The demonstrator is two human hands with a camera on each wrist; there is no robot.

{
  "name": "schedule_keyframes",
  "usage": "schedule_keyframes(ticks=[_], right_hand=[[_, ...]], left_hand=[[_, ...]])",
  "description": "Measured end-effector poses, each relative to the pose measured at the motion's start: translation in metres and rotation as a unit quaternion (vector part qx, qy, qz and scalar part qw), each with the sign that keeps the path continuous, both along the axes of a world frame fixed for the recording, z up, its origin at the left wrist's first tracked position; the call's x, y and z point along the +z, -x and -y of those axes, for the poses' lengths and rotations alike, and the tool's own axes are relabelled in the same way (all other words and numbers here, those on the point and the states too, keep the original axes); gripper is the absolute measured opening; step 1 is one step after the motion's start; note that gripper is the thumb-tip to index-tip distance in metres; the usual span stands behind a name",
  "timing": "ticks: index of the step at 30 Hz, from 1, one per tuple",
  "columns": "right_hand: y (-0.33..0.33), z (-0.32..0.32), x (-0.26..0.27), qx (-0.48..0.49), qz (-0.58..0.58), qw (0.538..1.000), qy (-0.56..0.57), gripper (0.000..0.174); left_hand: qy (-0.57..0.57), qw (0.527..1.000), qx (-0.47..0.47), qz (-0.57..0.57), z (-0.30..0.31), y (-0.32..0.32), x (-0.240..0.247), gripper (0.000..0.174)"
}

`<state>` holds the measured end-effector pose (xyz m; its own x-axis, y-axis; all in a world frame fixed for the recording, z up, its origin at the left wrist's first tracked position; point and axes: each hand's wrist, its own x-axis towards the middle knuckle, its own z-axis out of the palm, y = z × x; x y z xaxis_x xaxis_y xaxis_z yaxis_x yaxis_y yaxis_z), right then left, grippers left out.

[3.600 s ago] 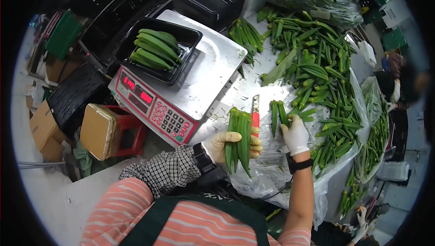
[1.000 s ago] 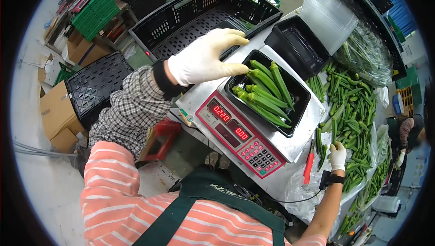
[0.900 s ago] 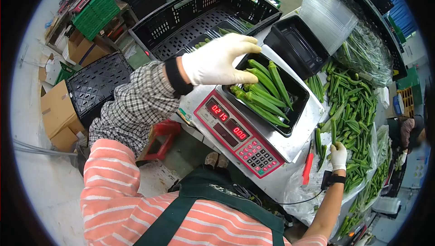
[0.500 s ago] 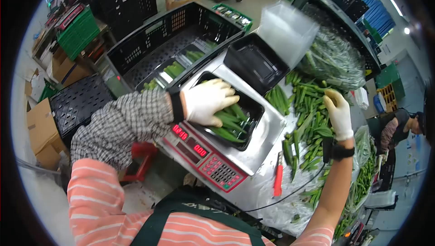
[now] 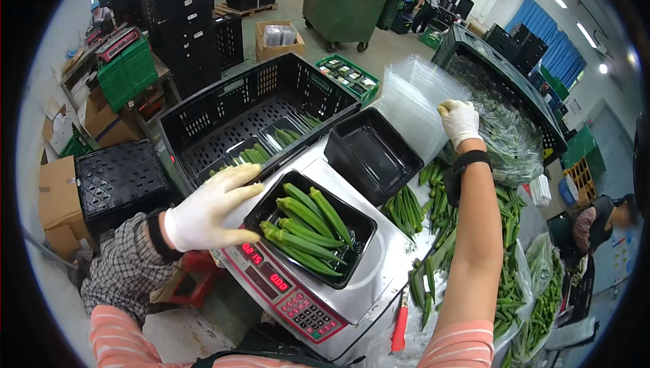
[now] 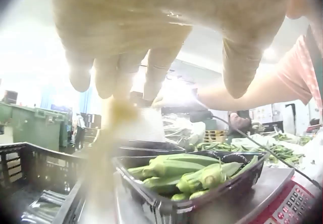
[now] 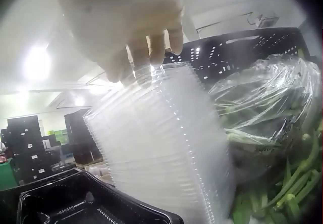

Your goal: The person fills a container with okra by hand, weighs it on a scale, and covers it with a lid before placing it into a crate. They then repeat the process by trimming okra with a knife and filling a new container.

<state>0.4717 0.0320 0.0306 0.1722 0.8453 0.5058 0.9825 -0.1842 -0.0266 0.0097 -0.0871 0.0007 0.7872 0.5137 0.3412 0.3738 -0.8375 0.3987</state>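
Observation:
My gloved left hand [image 5: 213,209] hovers with spread fingers beside a black plastic tray [image 5: 369,236] of okra [image 5: 308,222]. Nothing is in that hand. The tray stands on the metal pan of a digital scale [image 5: 298,307], whose red display reads 0.215. My gloved right hand [image 5: 460,121] is at the upper edge of a stack of clear plastic lids [image 5: 416,104], its bent fingertips pinching at the edge. In the right wrist view the fingers [image 7: 156,50] overlap the top of the stack [image 7: 151,143]; how many lids they hold I cannot tell.
Empty black trays [image 5: 372,155] stand behind the scale. A large black crate [image 5: 237,107] at left holds packed okra trays. Loose okra [image 5: 511,253] heaps at right, with a red-handled knife [image 5: 401,327] nearer. A bagged okra bundle [image 5: 508,138] lies behind; a cable crosses the table.
Okra went from my left hand into the tray; that hand then pressed on it and drew back left. My right hand left the loose okra and reached forward to the clear lids.

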Motion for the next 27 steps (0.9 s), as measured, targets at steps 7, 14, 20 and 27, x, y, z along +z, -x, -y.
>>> schedule_keyframes(ticks=[7,14,20,27], right_hand=[[-0.012,-0.019,0.014,0.002,-0.030,0.994,0.104,0.020],[-0.046,-0.033,-0.004,0.085,-0.275,0.951,0.108,0.019],[-0.043,-0.028,0.002,0.104,-0.286,0.945,0.117,0.018],[-0.043,-0.034,0.000,0.081,-0.124,0.981,0.126,0.021]], left_hand=[[0.049,0.992,0.115,-0.009,0.017,0.033,-0.015,0.064],[0.086,0.985,0.144,-0.026,0.019,0.031,-0.020,0.059],[0.119,0.981,0.150,-0.024,0.021,0.029,-0.027,0.057],[0.113,0.984,0.137,-0.011,0.023,0.027,-0.031,0.054]])
